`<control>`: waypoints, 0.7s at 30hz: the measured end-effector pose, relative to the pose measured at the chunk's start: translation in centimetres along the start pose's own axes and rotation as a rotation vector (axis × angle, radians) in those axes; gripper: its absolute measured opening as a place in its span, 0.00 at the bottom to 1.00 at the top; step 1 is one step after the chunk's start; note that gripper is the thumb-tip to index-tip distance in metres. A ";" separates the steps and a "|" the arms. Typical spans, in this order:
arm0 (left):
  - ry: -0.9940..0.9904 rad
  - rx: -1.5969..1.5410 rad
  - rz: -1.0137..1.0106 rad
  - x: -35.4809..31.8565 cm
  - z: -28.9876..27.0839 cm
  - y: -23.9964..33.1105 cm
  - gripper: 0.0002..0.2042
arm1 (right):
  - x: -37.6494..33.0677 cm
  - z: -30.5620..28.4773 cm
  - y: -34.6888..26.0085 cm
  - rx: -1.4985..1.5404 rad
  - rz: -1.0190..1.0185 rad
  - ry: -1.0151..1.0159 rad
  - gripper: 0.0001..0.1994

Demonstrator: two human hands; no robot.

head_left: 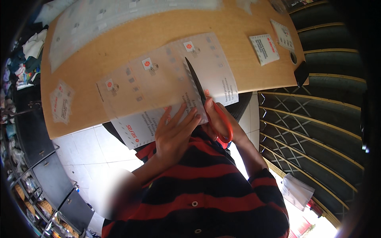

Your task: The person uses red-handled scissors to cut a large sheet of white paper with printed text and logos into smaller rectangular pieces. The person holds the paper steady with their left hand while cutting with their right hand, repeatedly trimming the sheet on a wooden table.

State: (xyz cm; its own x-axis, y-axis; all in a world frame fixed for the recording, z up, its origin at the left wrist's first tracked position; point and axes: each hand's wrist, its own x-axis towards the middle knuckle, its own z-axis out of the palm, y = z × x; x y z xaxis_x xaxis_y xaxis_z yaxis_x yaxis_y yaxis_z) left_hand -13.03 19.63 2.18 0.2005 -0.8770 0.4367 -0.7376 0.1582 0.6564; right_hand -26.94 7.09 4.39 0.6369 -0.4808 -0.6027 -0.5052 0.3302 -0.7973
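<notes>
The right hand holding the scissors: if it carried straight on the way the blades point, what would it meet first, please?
Probably more of the printed sheet that the scissors in the right hand already lie on, then bare wooden table; depth is hard to judge.

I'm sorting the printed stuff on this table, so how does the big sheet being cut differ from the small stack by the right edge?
The big sheet is wide, thin and translucent, overhanging the table's near edge; the small stack is compact, opaque white and lies wholly on the table. The left hand presses the sheet while the scissors cut it; the stack lies untouched. Both carry red printed marks.

R hand (217,119) scissors (200,92) cutting sheet (158,85), L hand (174,133) steadying
</notes>
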 end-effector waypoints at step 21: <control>0.042 -0.029 0.005 -0.8 -0.9 -0.2 0.18 | 1.4 -0.2 -3.3 -0.047 0.032 -0.044 0.39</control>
State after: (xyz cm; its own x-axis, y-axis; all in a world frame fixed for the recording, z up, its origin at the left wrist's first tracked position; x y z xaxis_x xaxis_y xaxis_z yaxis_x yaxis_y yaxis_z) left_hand -12.48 20.72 2.18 0.2241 -0.8566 0.4649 -0.7199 0.1760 0.6713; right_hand -24.48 5.14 6.14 0.6444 -0.4337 -0.6298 -0.5521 0.3060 -0.7756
